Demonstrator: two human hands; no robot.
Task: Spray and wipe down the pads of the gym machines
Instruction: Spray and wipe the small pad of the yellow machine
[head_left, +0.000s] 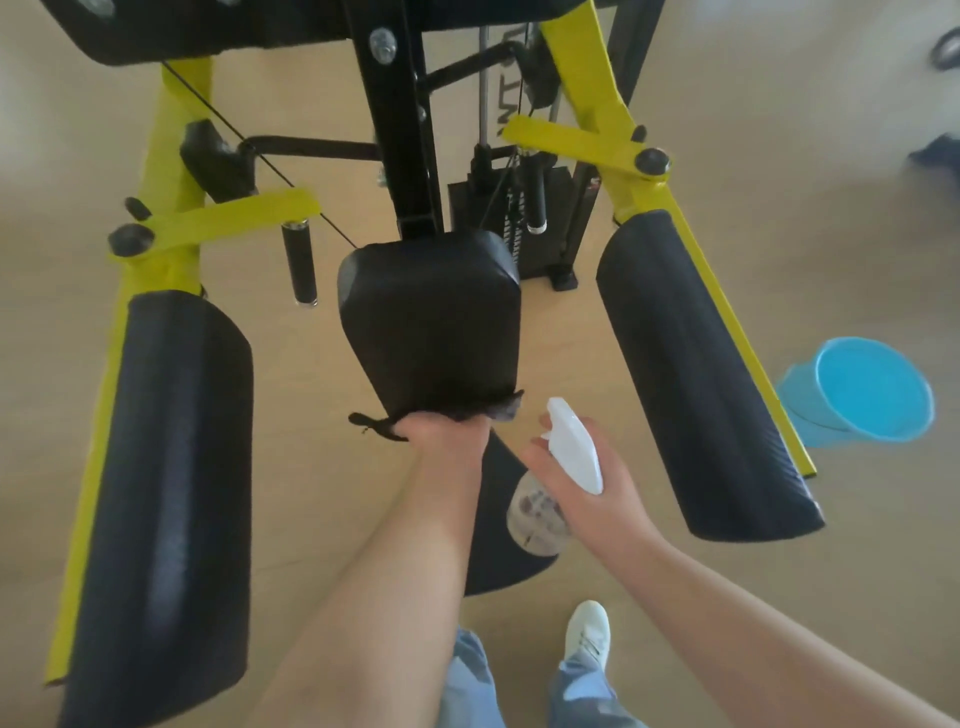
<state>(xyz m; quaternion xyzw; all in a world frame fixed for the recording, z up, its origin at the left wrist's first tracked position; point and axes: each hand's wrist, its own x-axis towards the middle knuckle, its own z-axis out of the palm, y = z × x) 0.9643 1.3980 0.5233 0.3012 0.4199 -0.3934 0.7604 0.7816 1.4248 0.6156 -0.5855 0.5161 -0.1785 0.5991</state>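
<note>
Tan, smooth flooring (291, 457) spreads under a gym machine with a yellow-painted steel frame (228, 215) and black uprights, seen from above as you lean over it. Straight ahead of you is the central black vinyl pad (431, 322), a rounded rectangle on the black post. Your left hand (441, 431) is at its lower edge, fingers curled forward around a crumpled dark cloth (498, 408) that you press against the pad, with the cloth's ends poking out on both sides of your hand. Just beside it, your right hand (587, 493) is wrapped around a spray bottle (571, 447) with a white plastic trigger head and a clear, labelled body. You grip it at the neck, the nozzle pointing up towards the pad, clear of the cloth. Two long black vinyl arm pads flank you, the left arm pad (166, 467) and the right arm pad (696, 374), each on a yellow arm. A dark rounded seat cushion (498, 551) sits below your hands. On the floor to your right stands a light blue plastic bucket (872, 389), near the right arm pad's yellow bar. Your white shoe (587, 634) and pale blue jeans (470, 675) show at the bottom.
</note>
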